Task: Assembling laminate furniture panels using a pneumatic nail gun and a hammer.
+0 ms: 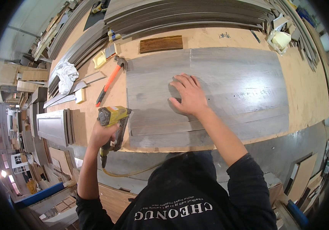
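My left hand (104,134) is wrapped round the grip of a yellow and black nail gun (115,115), whose nose lies close to the left edge of a grey wooden panel (241,76). A yellow air hose (126,175) runs from the base of its handle toward my body. My right hand (189,94) rests flat on the panel with its fingers spread. The panel is made of several boards laid side by side. Just beyond the nail gun lies a claw hammer (112,80) with an orange and black handle.
A brown wood block (161,44) lies behind the panel, near a small heap of nails (224,35). Stacked grey boards (187,15) line the table's far side. A white rag (65,76) sits at left. Grey framed door panels (52,126) stand at the left edge.
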A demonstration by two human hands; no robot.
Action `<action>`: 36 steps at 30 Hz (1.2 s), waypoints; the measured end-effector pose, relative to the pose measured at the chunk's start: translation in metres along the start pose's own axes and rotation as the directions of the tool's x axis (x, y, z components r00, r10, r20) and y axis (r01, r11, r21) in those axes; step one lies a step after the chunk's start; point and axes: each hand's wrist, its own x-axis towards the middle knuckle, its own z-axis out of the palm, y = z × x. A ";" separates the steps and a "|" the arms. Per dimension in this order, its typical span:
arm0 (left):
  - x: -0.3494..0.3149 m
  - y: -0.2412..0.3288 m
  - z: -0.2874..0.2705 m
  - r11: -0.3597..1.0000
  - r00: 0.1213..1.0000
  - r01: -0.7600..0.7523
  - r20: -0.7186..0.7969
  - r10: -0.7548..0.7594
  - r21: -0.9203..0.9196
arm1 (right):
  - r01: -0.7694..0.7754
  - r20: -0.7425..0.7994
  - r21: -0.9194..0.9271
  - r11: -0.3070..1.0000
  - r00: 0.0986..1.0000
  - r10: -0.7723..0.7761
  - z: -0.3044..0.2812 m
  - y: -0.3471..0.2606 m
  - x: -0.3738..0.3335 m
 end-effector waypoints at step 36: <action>0.063 0.038 -0.010 0.987 0.998 0.059 -0.012 -0.057 0.151 | -0.048 -0.008 0.040 0.998 0.999 0.048 -0.002 0.000 -0.001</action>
